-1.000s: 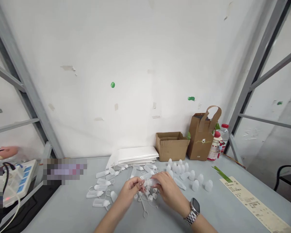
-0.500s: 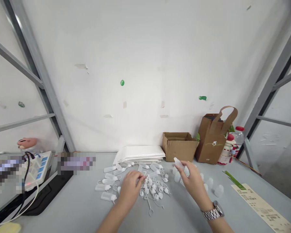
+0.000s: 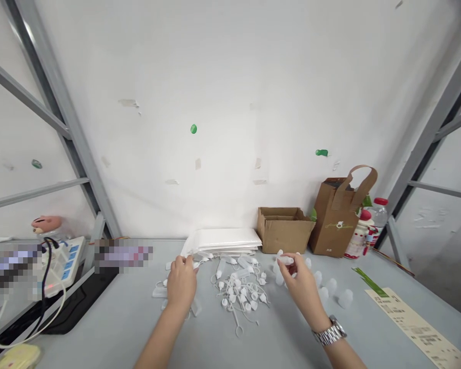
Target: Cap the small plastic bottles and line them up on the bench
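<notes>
Bench (image 3: pixel 284 338) of matt grey, before marked white wall (image 3: pixel 230 77); at right hand (image 3: pixel 300 279), fingers clamped on small translucent plastic bottle (image 3: pixel 286 260); left hand (image 3: pixel 181 282) over capped translucent bottles (image 3: pixel 160 292), grip impossible to tell.

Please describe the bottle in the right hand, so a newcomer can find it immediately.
Find the open cardboard box near the wall. In front of it is the right hand, with a silver watchband at its wrist. It pinches a small translucent bottle, unlike the neighbouring bottles resting on the table.

The caps (image 3: pixel 243 292) look like smooth plastic — the box (image 3: pixel 286 237), matt cardboard.
</notes>
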Demonstrator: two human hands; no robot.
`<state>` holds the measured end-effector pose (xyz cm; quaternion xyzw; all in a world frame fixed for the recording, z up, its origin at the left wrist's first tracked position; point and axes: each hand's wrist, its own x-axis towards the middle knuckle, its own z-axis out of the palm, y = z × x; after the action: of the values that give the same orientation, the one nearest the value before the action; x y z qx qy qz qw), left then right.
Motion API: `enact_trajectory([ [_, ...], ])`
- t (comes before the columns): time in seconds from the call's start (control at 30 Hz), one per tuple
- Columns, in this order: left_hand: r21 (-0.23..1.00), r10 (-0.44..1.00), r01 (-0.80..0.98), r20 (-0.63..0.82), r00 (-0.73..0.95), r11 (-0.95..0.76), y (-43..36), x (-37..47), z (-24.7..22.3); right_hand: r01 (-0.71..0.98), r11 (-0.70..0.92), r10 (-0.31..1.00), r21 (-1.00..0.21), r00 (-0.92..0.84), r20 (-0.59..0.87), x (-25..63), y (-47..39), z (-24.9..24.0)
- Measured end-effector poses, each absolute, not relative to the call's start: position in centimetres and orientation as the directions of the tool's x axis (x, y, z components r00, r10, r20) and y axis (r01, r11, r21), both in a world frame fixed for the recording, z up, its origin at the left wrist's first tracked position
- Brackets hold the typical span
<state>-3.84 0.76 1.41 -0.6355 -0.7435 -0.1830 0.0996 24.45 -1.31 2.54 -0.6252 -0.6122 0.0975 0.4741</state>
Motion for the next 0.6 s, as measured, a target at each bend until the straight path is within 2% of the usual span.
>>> enact_trajectory([
  [0.37,0.179,0.895,0.974,0.399,-0.202,0.14,2.0,-5.1,0.9,0.666,0.282,0.858,-0.69,0.146,0.492,24.2,-1.2,2.3],
  [0.6,0.152,0.907,0.983,0.393,-0.155,0.102,2.1,-5.4,0.7,0.646,0.289,0.817,-0.707,0.219,0.534,25.3,-1.1,3.2],
])
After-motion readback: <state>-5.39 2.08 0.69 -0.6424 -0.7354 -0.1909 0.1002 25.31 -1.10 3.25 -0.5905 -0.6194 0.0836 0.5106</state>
